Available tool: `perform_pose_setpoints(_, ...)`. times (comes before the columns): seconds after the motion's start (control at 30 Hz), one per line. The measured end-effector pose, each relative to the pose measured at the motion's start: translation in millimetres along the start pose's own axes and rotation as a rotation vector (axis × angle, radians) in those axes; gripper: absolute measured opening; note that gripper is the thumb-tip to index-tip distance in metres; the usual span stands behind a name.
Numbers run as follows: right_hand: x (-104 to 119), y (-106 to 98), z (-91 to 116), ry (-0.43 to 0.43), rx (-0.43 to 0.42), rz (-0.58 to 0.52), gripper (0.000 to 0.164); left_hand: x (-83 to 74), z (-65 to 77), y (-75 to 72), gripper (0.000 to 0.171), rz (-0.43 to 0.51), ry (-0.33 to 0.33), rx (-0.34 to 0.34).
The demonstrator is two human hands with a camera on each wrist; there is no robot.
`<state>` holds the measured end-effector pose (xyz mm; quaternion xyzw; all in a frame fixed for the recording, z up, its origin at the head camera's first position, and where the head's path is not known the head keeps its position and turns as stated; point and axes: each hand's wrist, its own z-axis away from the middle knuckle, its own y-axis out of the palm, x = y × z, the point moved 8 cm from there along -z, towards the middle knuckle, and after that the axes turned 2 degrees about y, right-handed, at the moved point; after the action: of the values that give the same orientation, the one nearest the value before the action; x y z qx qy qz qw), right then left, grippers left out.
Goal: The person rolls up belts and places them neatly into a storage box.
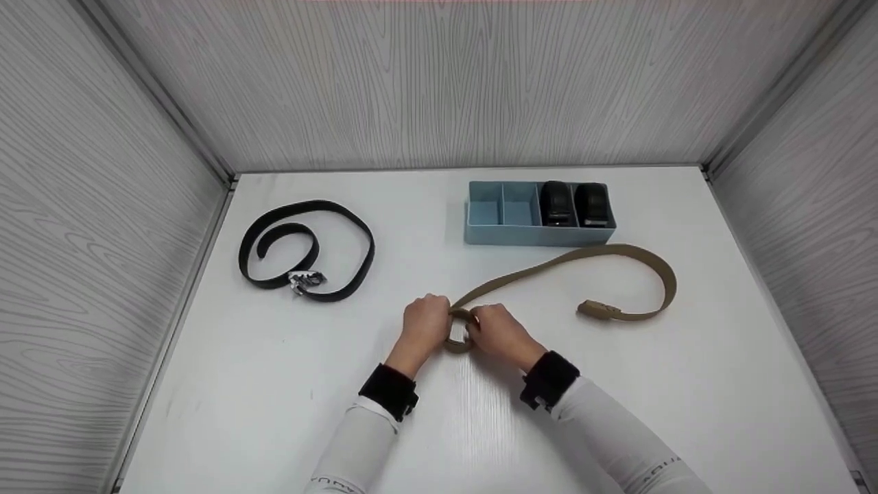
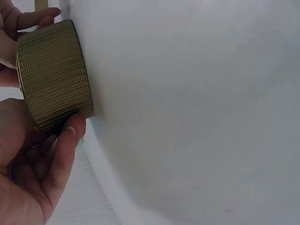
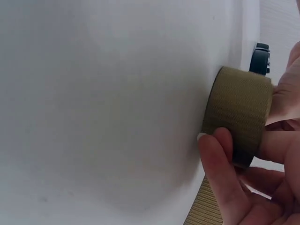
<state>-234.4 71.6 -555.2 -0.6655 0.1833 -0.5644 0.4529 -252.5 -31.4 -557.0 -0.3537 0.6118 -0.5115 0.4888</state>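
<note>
A tan webbing belt (image 1: 583, 254) lies on the table, its near end rolled into a loop of strap (image 1: 458, 347) standing on edge between both hands. My left hand (image 1: 426, 322) pinches the loop's left side; in the left wrist view its thumb (image 2: 70, 138) presses the woven outer face. From the other side, my right hand (image 1: 504, 333) holds the loop, fingertips curled against it in the right wrist view. The rest of the strap runs away to the right in a wide curve and ends in a tan buckle (image 1: 598, 309).
Behind the tan belt stands a blue divided box (image 1: 535, 237); two rolled black belts (image 1: 556, 204) fill its right compartments, and the left ones show bare bottoms. A loose black belt (image 1: 367, 257) with a silvery buckle (image 1: 306, 280) lies at left. Walls enclose the table's back and sides.
</note>
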Motion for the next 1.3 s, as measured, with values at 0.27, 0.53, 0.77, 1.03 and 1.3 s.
perform_pose_setpoints(0.27, 8, -3, 1, -0.122, -0.068, 0.074, 0.012, -3.0, 0.0, -1.1, 0.011, 0.041, 0.072, -0.019)
perform_pose_setpoints(0.53, -5, -5, 1, 0.072, -0.004, -0.039, 0.018, -0.1, 1.1, 3.3, 0.008, 0.104, 0.012, 0.025)
perform_pose_setpoints(0.77, 3, -5, -1, 0.0, -0.001, 0.007, 0.016, -4.6, -0.5, 3.2, 0.006, 0.069, 0.047, 0.046)
perform_pose_setpoints(1.03, 0, -6, -2, 0.01, -0.002, -0.027, 0.014, -7.2, 0.1, 4.5, 0.007, 0.049, 0.078, 0.025)
perform_pose_setpoints(1.3, -4, -1, 2, 0.118, 0.032, -0.061, 0.011, -4.5, -2.4, 6.9, 0.006, 0.06, 0.036, 0.068)
